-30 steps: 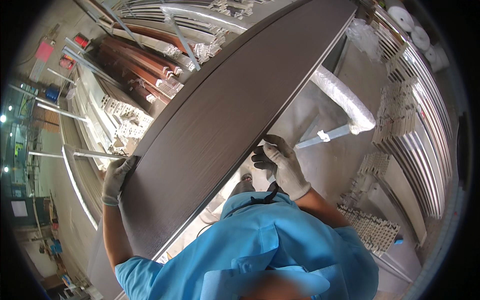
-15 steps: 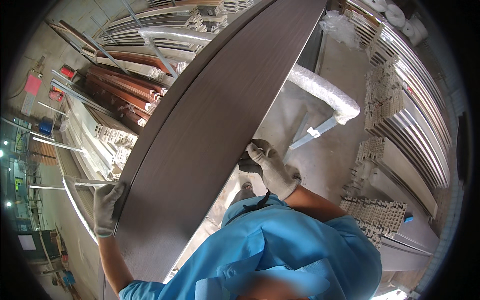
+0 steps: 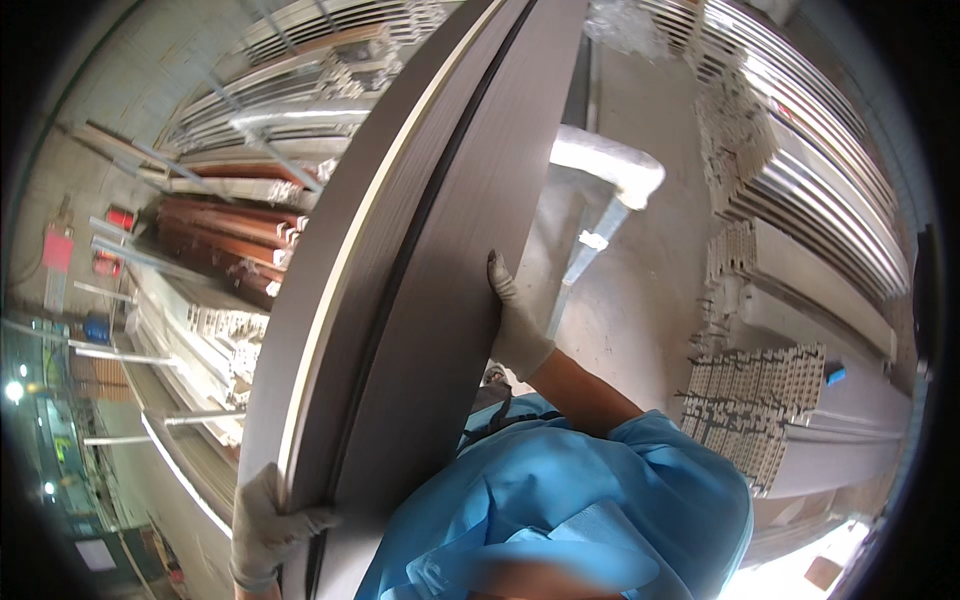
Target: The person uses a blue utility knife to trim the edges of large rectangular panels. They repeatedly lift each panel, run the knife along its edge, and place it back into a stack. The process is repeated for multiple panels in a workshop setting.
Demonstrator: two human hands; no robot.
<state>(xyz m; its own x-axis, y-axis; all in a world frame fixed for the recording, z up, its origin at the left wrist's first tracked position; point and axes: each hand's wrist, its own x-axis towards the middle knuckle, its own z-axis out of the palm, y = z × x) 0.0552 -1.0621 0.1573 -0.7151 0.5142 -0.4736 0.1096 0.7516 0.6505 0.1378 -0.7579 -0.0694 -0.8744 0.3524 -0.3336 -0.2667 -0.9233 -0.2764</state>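
Fingers [image 3: 300, 520] of both gloved hands curl around the dark panel's [image 3: 440, 260] edges

— Any packages, labels, signs or screens?
— Few, and small. Pink-red rectangular sign [image 3: 57, 248] far left, hung upright on the wall, writing too blurred to tell. Just beside it, toward the racks, small red box-like sign [image 3: 118, 217], and a second red patch [image 3: 104, 264] lower down
— Anything on the right?
— Small blue tag [image 3: 835, 375] stuck at the end of the pale profile stack, right of centre. Also a clear plastic wrapped bundle [image 3: 625, 18] at the top edge, crumpled, contents hidden
— Screens?
— None seen. Pale rectangular board [image 3: 95, 553] at lower left, possibly a notice, too dim to tell
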